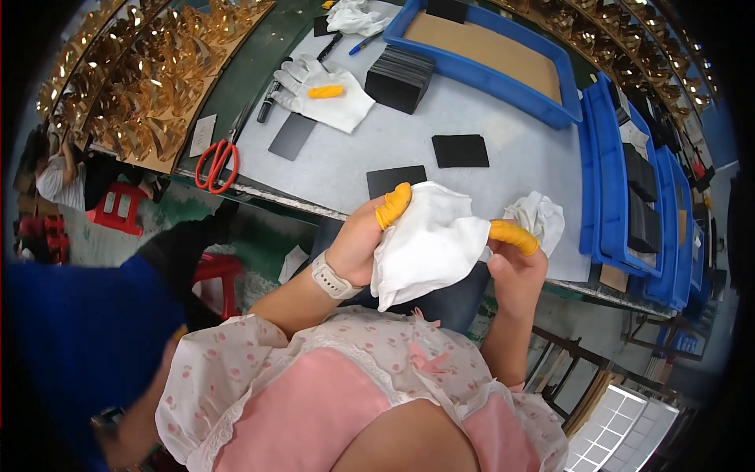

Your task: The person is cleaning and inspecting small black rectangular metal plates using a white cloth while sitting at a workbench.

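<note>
A white cloth [432, 244] is stretched between my two hands above the table's near edge. My left hand [358, 240] grips its left side, with a yellow finger cot on the thumb. At the cloth's right edge, my right hand [519, 263] pinches it, a yellow cot covering one finger. Just beyond the cloth lies a dark flat card [395, 180], partly hidden by it. Farther off rests a small black stack of cards [461, 151]. Whether anything lies inside the cloth is hidden.
A tall block of black cards [399, 79], a white glove [326, 94], a grey card [292, 137] and red-handled scissors [219, 165] lie on the table. Blue trays [487, 63] stand at the back, more blue bins [621, 181] at right. Another person [86, 354] is close at left.
</note>
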`<state>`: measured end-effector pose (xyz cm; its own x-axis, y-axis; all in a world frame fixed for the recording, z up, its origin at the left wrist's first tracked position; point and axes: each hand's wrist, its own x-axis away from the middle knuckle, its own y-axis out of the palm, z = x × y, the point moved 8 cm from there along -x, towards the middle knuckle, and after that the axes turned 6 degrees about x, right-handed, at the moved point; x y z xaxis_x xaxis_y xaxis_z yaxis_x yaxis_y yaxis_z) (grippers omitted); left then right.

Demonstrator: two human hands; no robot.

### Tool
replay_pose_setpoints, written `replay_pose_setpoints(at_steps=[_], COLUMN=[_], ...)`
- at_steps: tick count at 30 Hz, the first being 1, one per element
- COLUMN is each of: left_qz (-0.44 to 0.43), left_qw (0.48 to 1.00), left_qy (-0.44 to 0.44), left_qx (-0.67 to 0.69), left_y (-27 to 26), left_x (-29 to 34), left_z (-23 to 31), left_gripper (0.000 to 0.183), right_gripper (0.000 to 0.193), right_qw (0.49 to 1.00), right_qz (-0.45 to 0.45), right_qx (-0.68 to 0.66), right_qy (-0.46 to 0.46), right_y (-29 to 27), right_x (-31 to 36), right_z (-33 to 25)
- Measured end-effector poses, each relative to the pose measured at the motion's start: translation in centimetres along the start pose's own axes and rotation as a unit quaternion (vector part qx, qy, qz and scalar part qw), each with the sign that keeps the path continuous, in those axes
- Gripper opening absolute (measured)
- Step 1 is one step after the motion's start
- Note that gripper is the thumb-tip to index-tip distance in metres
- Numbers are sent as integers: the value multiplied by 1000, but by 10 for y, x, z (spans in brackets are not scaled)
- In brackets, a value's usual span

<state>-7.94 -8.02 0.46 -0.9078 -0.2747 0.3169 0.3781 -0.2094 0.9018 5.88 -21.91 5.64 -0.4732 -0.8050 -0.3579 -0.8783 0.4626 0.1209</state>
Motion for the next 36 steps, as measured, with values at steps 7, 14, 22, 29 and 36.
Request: replay_pose_setpoints(at_steps=[7,14,22,29,36], left_qz=[-43,-57,-40,-22,-15], left_qw=[999,998,996,995,932], left_qy=[0,23,35,-28,111], left_qx=[3,-32,-76,-96,-343], left_y=[-8,-11,-17,-22,-8], left_x=[1,1,4,-5,2], left_z=[0,-5,-4,-29,-17], left_gripper=[47,45,38,35,35], right_gripper=[39,29,9,9,22], right_qw=[994,977,967,972,932], right_qz=[72,76,175,90,312], right_qx=[27,9,160,159,177], right_qy=[80,197,94,-151,-44], right_y=[-13,18,-9,34,-2], right_x=[3,5,21,30,47], right_z=[18,41,20,-36,-26])
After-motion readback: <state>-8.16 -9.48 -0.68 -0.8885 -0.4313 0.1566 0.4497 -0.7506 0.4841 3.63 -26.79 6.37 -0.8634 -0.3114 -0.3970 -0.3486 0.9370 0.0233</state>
